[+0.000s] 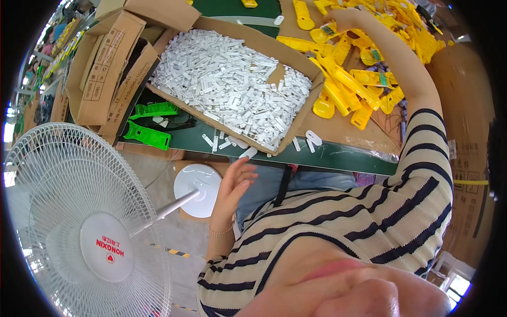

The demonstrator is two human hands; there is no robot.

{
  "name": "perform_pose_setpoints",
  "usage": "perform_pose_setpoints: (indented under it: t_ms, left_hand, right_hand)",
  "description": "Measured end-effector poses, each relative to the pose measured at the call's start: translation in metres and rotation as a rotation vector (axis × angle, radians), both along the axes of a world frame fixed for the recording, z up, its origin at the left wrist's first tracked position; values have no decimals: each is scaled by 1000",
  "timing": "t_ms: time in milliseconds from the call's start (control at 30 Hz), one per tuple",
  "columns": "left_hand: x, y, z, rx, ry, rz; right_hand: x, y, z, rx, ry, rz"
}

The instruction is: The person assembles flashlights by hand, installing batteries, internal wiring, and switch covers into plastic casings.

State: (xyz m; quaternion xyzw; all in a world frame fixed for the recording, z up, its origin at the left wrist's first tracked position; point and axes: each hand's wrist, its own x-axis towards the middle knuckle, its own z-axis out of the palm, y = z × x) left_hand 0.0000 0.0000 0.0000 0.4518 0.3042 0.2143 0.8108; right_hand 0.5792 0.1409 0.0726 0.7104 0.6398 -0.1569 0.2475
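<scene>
At the table's front edge, my left hand (pixel 237 180) has loosely bent fingers, slightly apart. Its index fingertip meets a small white oval plastic piece (pixel 249 153) lying at the edge. Far to the right, my right arm stretches over the table, and my right hand (pixel 346 20) closes on a yellow plastic part (pixel 320 35) with a bit of green on it; the fingertips are partly hidden. More long yellow plastic parts (pixel 346 84) lie heaped below and right of that hand. Between my hands stands a shallow cardboard box (pixel 311 100) filled with small white plastic strips (pixel 222 79).
Two green plastic parts (pixel 149 136) lie left of the box. Cardboard cartons (pixel 105 68) stand at the far left. A large white fan (pixel 95 227) is close by my left arm. Loose white pieces (pixel 313 138) rest near the front edge. A tall carton (pixel 467 148) stands on the right.
</scene>
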Motion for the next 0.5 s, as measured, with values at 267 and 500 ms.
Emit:
perform_pose_setpoints:
  t_ms: [267,500]
  left_hand:
    - [37,-22,33,245,-40,-222]
    - [42,-36,59,483,-23,27]
  right_hand:
    - [-41,-84,38,566,-427,102]
    - [-152,-186,173,1027,-637,584]
